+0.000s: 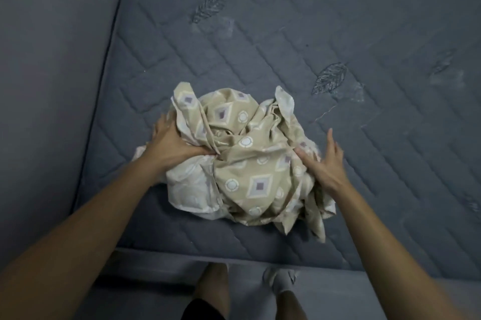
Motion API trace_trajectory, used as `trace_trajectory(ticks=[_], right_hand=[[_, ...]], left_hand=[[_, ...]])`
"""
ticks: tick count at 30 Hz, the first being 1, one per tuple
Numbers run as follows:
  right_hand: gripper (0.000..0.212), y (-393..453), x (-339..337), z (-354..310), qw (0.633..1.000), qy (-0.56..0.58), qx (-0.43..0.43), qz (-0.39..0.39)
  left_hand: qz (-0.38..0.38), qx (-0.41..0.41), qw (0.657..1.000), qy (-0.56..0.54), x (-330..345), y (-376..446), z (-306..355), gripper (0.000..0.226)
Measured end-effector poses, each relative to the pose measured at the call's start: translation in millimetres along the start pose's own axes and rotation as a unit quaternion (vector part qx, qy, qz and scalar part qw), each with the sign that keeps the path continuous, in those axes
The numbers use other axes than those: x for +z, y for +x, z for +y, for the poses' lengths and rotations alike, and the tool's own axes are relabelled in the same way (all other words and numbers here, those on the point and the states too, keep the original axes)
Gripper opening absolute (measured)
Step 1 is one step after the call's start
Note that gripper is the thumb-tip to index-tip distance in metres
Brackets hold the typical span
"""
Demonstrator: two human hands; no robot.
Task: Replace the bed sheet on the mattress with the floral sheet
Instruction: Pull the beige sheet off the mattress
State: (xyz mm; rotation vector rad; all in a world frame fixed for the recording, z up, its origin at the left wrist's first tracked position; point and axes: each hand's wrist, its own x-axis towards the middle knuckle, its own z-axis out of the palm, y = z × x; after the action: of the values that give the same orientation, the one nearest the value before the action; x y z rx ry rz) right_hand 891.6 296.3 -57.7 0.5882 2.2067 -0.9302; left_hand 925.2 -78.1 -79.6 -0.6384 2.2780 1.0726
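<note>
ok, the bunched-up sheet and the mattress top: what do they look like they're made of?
Sheet: thin woven cloth, likely cotton or a blend, matte beige with a printed diamond and circle pattern; it crumples into sharp creases and its underside shows paler. Mattress: padded textile ticking, grey, matte, with a stitched zigzag quilting and embroidered leaf motifs. Exact fibres cannot be told from the picture.

The crumpled sheet [247, 161] hides the left hand's [169, 145] fingertips.
</note>
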Motion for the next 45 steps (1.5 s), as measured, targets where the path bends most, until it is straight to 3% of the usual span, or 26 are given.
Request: trace_trajectory(ticks=[1, 3, 5, 7, 9, 11, 17, 21, 23, 27, 32, 35, 37, 43, 45], right_hand=[[0.129, 2, 8, 11, 0.997, 0.054, 0.028, -0.049], [0.115, -1, 29, 29, 0.976, 0.178, 0.0, -0.124], [0.091, -15, 49, 32, 0.946, 0.267, -0.034, -0.18], [0.077, -31, 68, 34, 0.915, 0.35, -0.013, -0.202], [0.062, -47, 78, 34, 0.911, 0.381, -0.015, -0.158], [0.055, -65, 70, 38, 0.922, 0.369, -0.043, -0.105], [0.092, -132, -39, 94, 0.943, 0.325, -0.067, -0.013], [0.104, -203, -131, 120, 0.93, 0.349, -0.107, 0.05], [0.104, -246, -169, 131, 0.92, 0.367, -0.112, 0.082], [0.063, -340, -223, 162, 0.901, 0.412, -0.114, 0.079], [0.088, -458, -259, 198, 0.896, 0.38, -0.141, 0.182], [0.09, -514, -249, 219, 0.864, 0.382, -0.119, 0.305], [0.088, -541, -231, 239, 0.82, 0.42, -0.098, 0.375], [0.062, -612, -184, 318, 0.696, 0.5, 0.019, 0.515], [0.068, -629, -179, 336, 0.688, 0.496, 0.036, 0.529]], left_hand=[[-0.038, 0.003, 0.998, -0.04, 6, 6, -8, 0.137], [-0.107, 0.019, 0.991, -0.081, 15, 11, -14, 0.108], [-0.134, 0.034, 0.985, -0.1, 19, 10, -8, 0.094], [-0.135, 0.044, 0.979, -0.144, 26, -2, 5, 0.083], [-0.127, 0.048, 0.976, -0.171, 37, -22, 19, 0.071], [-0.115, 0.048, 0.977, -0.17, 55, -48, 36, 0.072], [-0.117, 0.096, 0.973, -0.174, 105, -151, 120, 0.107], [-0.159, 0.126, 0.963, -0.177, 126, -243, 201, 0.066], [-0.183, 0.137, 0.959, -0.169, 125, -288, 235, 0.063], [-0.206, 0.169, 0.951, -0.155, 125, -362, 292, 0.07], [-0.286, 0.227, 0.927, -0.089, 141, -432, 346, 0.036], [-0.353, 0.273, 0.895, -0.031, 163, -470, 369, 0.021], [-0.403, 0.303, 0.864, 0.003, 181, -494, 378, 0.024], [-0.541, 0.356, 0.755, 0.106, 251, -566, 377, 0.056], [-0.553, 0.373, 0.731, 0.143, 270, -579, 375, 0.075]])
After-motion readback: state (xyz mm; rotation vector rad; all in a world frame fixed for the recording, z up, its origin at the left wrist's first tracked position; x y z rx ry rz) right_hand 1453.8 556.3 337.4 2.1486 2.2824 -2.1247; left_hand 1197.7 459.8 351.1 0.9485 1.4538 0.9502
